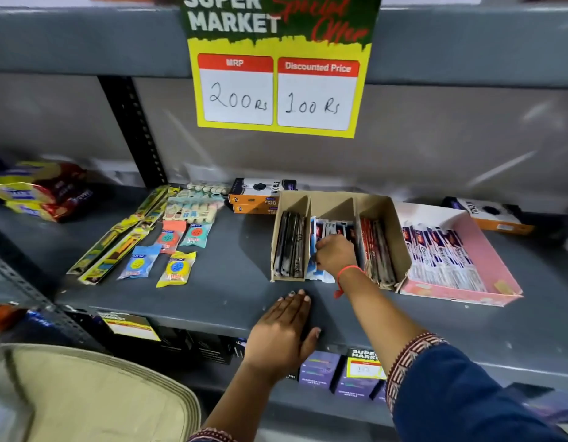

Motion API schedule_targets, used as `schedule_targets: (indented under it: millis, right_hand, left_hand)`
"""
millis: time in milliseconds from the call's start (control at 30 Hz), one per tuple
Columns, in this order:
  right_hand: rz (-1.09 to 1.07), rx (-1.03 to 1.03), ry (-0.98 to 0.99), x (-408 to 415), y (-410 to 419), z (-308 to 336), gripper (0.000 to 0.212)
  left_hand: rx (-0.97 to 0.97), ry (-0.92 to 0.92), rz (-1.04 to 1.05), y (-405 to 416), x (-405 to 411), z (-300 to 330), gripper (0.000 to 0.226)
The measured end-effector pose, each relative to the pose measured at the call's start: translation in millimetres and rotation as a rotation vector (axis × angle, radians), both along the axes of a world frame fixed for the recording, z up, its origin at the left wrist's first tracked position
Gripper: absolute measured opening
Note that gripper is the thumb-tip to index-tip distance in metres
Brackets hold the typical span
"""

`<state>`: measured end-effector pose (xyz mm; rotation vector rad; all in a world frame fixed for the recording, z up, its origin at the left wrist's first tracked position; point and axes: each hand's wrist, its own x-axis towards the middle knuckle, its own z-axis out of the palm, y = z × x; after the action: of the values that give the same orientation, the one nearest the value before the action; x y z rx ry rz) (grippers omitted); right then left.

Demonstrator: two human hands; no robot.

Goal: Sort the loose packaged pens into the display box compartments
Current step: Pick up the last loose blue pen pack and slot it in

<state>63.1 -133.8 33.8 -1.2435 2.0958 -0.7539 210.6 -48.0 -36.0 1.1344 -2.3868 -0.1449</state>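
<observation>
I am looking down at a grey metal shop shelf (212,291) with a grey back panel. A yellow and green price sign (277,68) hangs from the shelf above, handwritten with 200 Rs and 100 Rs.

On the shelf stands a brown cardboard display box (400,237) split into three compartments, tilted back toward the wall. The left compartment holds black packaged pens (290,247) standing on edge. The middle one holds blue and white packaged pens (328,229), some sticking out past the box's front edge. The right one holds red and black packaged pens (376,250).

My right hand (335,253) reaches into the middle compartment, fingers curled onto the blue and white packs; I cannot tell whether it grips one firmly. A red thread is tied at that wrist. My left hand (284,333) lies flat and open, palm down, on the shelf's front edge, holding nothing.

Just right of the box, touching it, sits a pink cardboard tray (486,260) of white and purple packaged pens (442,256). To the left lie small colourful round items in packets (174,260) and long yellow packets (123,237).
</observation>
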Motion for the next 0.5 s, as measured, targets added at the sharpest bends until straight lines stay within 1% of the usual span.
schedule_targets:
  millis: [67,200,300,367,500]
  right_hand:
    - [0.002,-0.001,-0.015,1,-1,-3,0.021]
    - [0.007,-0.004,0.036,-1,4,4,0.026]
    - [0.039,-0.017,0.156,-3,17,10,0.027]
    - [0.079,-0.014,0.276,-1,30,11,0.027]
    - [0.225,0.086,0.53,6,53,6,0.032]
  left_hand:
    - [-0.022,0.002,-0.004,-1,0,-2,0.066]
    - [-0.035,-0.009,-0.009,-2,0,-3,0.067]
    - [-0.035,-0.002,-0.013,-2,0,-3,0.066]
    - [-0.032,-0.005,-0.011,-1,0,-3,0.067]
    - [-0.02,-0.017,0.0,0,0,-3,0.067]
